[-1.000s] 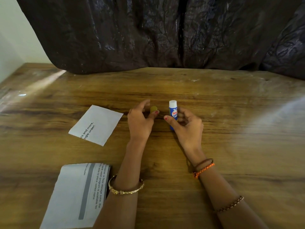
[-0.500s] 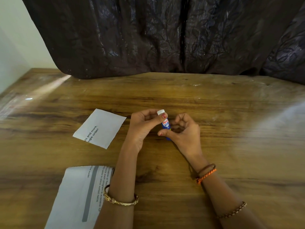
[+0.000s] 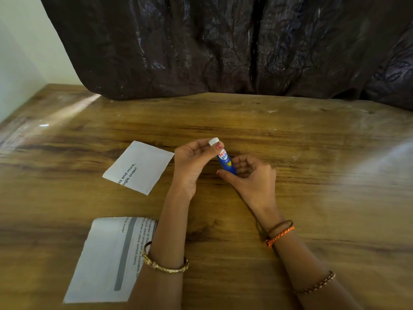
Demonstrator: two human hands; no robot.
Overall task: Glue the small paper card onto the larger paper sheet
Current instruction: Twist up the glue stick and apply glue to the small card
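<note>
A blue glue stick (image 3: 226, 163) with a white end is held tilted above the table between both hands. My left hand (image 3: 192, 162) pinches its white upper end with thumb and fingers. My right hand (image 3: 250, 175) grips the blue lower body. The small paper card (image 3: 138, 167), white with a little black print, lies flat just left of my left hand. The larger paper sheet (image 3: 109, 258), white with a grey bar and printed lines, lies at the near left, partly under my left forearm.
A wooden table (image 3: 312, 175) carries everything. A dark crumpled curtain (image 3: 223, 45) hangs along the table's far edge. A pale wall (image 3: 22, 52) stands at the left.
The glue stick stood upright in my right hand while my left hand touched a small yellowish object. Now both hands hold the tilted stick, and that object is out of sight.
</note>
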